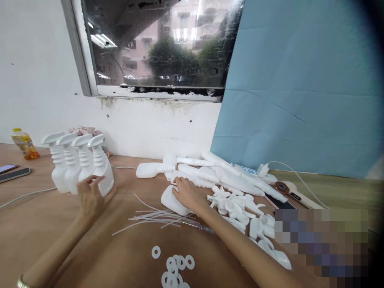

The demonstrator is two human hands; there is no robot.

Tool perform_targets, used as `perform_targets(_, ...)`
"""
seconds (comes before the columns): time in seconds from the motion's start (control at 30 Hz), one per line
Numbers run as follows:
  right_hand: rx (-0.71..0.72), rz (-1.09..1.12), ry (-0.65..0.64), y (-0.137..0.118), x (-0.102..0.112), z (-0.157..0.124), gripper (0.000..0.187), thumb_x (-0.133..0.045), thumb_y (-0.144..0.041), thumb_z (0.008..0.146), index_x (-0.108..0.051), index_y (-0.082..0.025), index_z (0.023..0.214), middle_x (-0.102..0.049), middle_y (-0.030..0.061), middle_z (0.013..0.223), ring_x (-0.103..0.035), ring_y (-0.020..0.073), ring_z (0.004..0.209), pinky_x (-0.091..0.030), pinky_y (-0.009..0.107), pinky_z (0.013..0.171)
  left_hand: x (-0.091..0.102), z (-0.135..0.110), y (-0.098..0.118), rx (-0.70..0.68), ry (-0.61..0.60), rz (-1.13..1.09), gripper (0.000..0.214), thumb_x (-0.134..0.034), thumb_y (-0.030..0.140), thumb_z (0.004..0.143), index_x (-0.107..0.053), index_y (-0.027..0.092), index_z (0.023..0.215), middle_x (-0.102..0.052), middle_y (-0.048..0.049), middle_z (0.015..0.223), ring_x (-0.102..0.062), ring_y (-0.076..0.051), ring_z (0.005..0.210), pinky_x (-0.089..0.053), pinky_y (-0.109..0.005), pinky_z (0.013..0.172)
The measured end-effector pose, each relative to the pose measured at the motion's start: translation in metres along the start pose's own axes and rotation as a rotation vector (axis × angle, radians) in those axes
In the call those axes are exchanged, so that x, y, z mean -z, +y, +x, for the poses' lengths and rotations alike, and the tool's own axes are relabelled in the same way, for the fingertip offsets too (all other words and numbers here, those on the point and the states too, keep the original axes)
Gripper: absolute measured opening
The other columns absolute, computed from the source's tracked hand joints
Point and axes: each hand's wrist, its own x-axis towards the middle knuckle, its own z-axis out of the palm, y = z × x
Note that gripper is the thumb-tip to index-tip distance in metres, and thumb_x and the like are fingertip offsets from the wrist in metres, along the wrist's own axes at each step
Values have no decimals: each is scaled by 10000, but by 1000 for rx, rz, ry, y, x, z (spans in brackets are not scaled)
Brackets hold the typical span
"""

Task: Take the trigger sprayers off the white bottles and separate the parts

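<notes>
Our left hand (91,198) is just past nine o'clock, with the thin translucent plastic tubes (153,218) as our clock's centre; its fingers are half curled and loosely parted, with nothing seen between them. Beyond it, at ten o'clock, four upright white plastic spray bottles (85,164) stand side by side; whether the fingertips touch the end one, we cannot tell. Our right hand (184,190) lies over a round-bodied white plastic bottle (171,203) at one o'clock, touching it, but we cannot tell how firmly the fingers close. We judge this bottle light, smooth and a little slippery, with walls that give slightly; its neck, hidden from us, should offer the surest hold.

For moving, the widest stretch of brown tabletop (120,256) spreads at seven and eight o'clock. The white wall (162,132) bounds us at twelve, and flat white ring washers (177,263) lie between five and six. Rightward it is tighter: a heap of long white plastic bottles (196,174) between one and two, and scattered white plastic trigger heads (232,204) at three, crowd our right forearm.
</notes>
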Motion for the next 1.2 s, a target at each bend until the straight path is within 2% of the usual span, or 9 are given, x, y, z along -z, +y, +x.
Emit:
perform_targets(0.13, 49, -142, 60, -13, -14, 34, 213, -401, -131, 856, -556, -109, 1001, -591, 149, 1000, -497, 266, 1010, -344, 404, 861, 35, 31, 135, -381, -342, -444, 202, -507, 282, 776, -490, 205, 961, -517, -97, 961, -457, -260, 861, -385, -433, 715)
perform_targets(0.23, 76, -242, 93, -18, -15, 64, 189, -447, -205, 878, -550, -120, 1012, -580, 85, 1017, -501, 222, 1019, -350, 415, 889, 54, 38, 229, -323, -611, -711, 149, -448, 295, 802, -511, 169, 848, -516, -118, 891, -441, -253, 839, -393, -427, 710)
perform_targets(0.37, 102, -374, 124, -1, -7, 80, 197, -488, -267, 871, -559, -124, 987, -579, 59, 990, -527, 200, 974, -393, 402, 852, 73, 27, 290, -510, -672, -1022, 136, -478, 294, 747, -502, 174, 804, -508, -91, 836, -432, -219, 783, -398, -378, 688)
perform_targets(0.47, 121, -456, 134, 17, -4, 75, 193, -493, -264, 870, -562, -120, 979, -584, 56, 976, -536, 196, 960, -409, 398, 837, 77, 27, 299, -587, -636, -1062, 157, -439, 282, 763, -500, 161, 842, -499, -64, 855, -428, -203, 784, -398, -350, 673)
perform_targets(0.6, 138, -527, 128, 35, -3, 66, 185, -506, -272, 865, -575, -121, 945, -589, 53, 976, -544, 191, 952, -417, 398, 835, 75, 39, 311, -320, -660, -859, 156, -432, 256, 763, -507, 135, 828, -491, -93, 877, -414, -240, 827, -392, -412, 726)
perform_targets(0.9, 146, -496, 127, 49, 7, 47, 258, -320, -74, 879, -532, -85, 1027, -600, 138, 937, -501, 242, 936, -347, 378, 801, 90, 28, 347, -431, -645, -946, 232, -459, 339, 779, -518, 133, 868, -506, -90, 905, -444, -242, 854, -411, -382, 703)
perform_targets(0.97, 112, -466, 127, 52, 16, 35, 281, -313, -58, 863, -516, -90, 1055, -596, 153, 944, -493, 257, 936, -333, 387, 797, 86, 12, 345, -619, -610, -975, 222, -448, 324, 800, -525, 128, 871, -531, -83, 872, -481, -215, 811, -406, -345, 667)
perform_targets(1.07, 13, -413, 123, 64, 37, 1, 279, -335, -60, 840, -515, -80, 1053, -587, 177, 971, -478, 291, 966, -312, 418, 813, 74, -13, 318, -964, -654, -967, 200, -494, 348, 797, -543, 156, 773, -554, -32, 667, -525, -175, 670, -379, -317, 608)
perform_targets(1.2, -65, -285, 7, 91, 63, -71, 221, -422, -137, 813, -545, -141, 997, -619, 105, 911, -527, 247, 883, -366, 345, 748, 51, -18, 232, -883, -963, -730, 69, -546, 229, 783, -573, 169, 802, -622, -49, 801, -552, -208, 796, -380, -332, 682)
